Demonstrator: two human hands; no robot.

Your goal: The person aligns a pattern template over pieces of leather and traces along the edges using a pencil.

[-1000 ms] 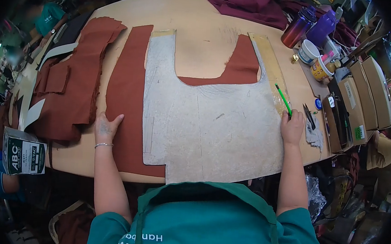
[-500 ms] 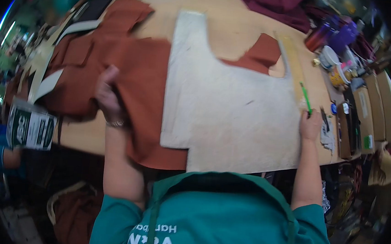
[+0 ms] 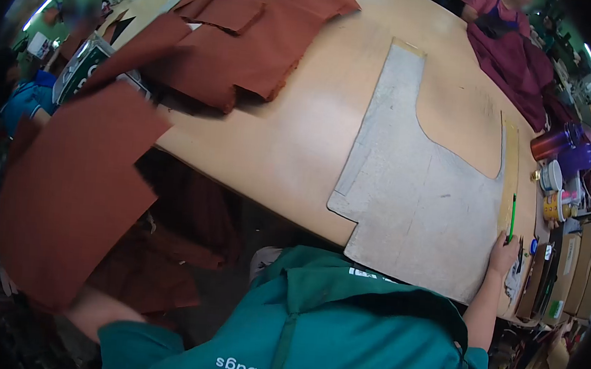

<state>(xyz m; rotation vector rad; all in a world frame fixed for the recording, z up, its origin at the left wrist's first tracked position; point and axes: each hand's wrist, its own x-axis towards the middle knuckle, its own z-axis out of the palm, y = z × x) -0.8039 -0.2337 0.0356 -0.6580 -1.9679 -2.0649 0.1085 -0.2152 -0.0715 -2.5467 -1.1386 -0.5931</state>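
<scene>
My left arm (image 3: 101, 311) reaches out to the left, beyond the table edge. A large rust-brown fabric piece (image 3: 76, 188) hangs there in the air with my left hand behind it; the fingers are hidden by the cloth. My right hand (image 3: 504, 253) rests at the right side of a pale, L-like flat template (image 3: 425, 208), fingers closed around a slim green pen or pencil (image 3: 513, 212) that points up. The template lies flat on the table, its curved cut-out facing away. Yellowish tape runs along its right edge.
More rust-brown fabric (image 3: 228, 68) lies at the table's far left. A maroon cloth (image 3: 509, 69) drapes by a person at the far right. Purple bottles (image 3: 579, 158), tubs (image 3: 551, 177) and cardboard boxes (image 3: 566, 275) line the right side. Another person in blue (image 3: 28, 101) is at left.
The brown piece by the template has been pulled left, off the table, with my left arm. The view has swung left. My right hand stays by the template with the green pen or pencil.
</scene>
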